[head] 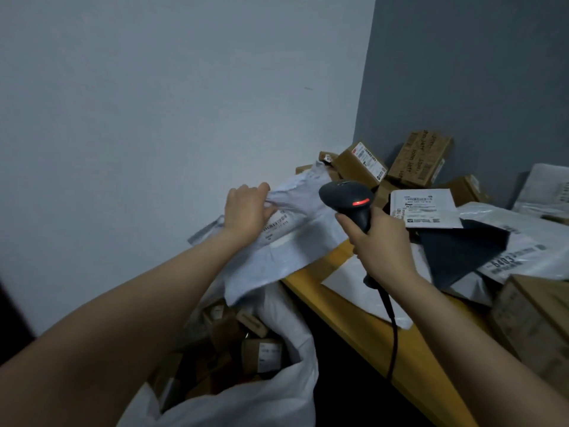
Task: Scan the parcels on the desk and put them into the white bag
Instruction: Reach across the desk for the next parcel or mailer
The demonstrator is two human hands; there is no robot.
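Head view: two hands in frame. Left hand (246, 211) pinches the top edge of one grey mailer parcel (295, 241), held at the desk (354, 322) edge above the white bag (271, 396). Right hand (381, 241) is wrapped round one black scanner (348, 198), red light on, aimed at the mailer. Bag holds at least three brown boxes (261, 354). On the desk: at least five cardboard boxes (418, 158), several pale mailers, one dark mailer (462, 251).
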